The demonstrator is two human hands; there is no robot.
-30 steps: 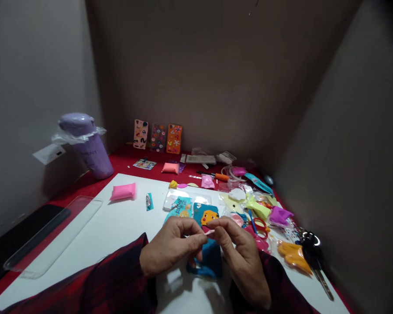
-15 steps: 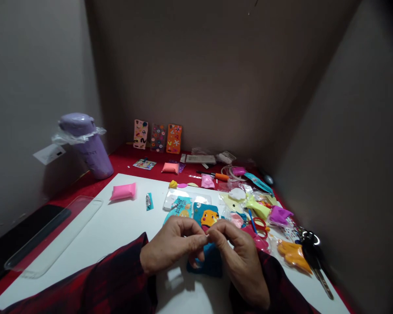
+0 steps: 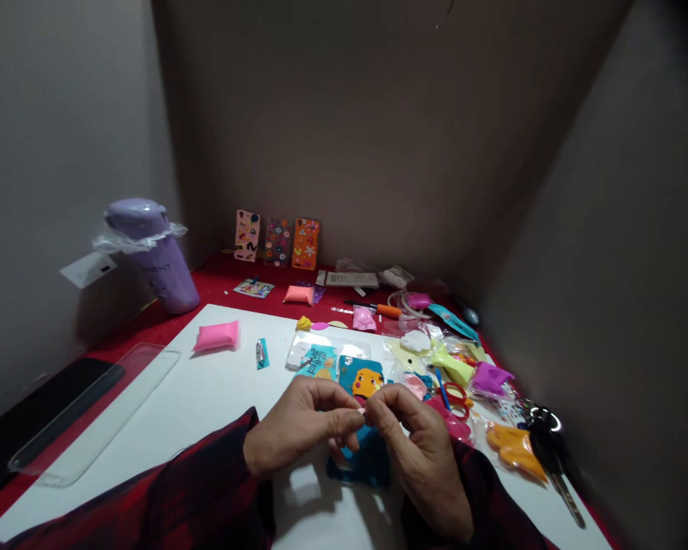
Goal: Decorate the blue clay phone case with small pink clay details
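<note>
My left hand (image 3: 301,431) and my right hand (image 3: 421,451) meet fingertip to fingertip low in the middle, both pinching a small pale pink bit of clay (image 3: 361,411). Under them on the white board (image 3: 206,397) lies a teal phone case (image 3: 362,428) with an orange face on it. Both wrists wear dark red plaid sleeves.
A pink clay packet (image 3: 216,335) lies left of centre, and a clear plastic tray (image 3: 92,416) sits at the board's left edge. A purple tumbler (image 3: 152,256) stands far left. Clay packets, red scissors (image 3: 454,397) and keys (image 3: 544,439) crowd the right. Three decorated cases (image 3: 277,242) lean on the back wall.
The pink strip stretched between my hands a second ago has been drawn in; my fingertips have come together around it. Nothing else has moved.
</note>
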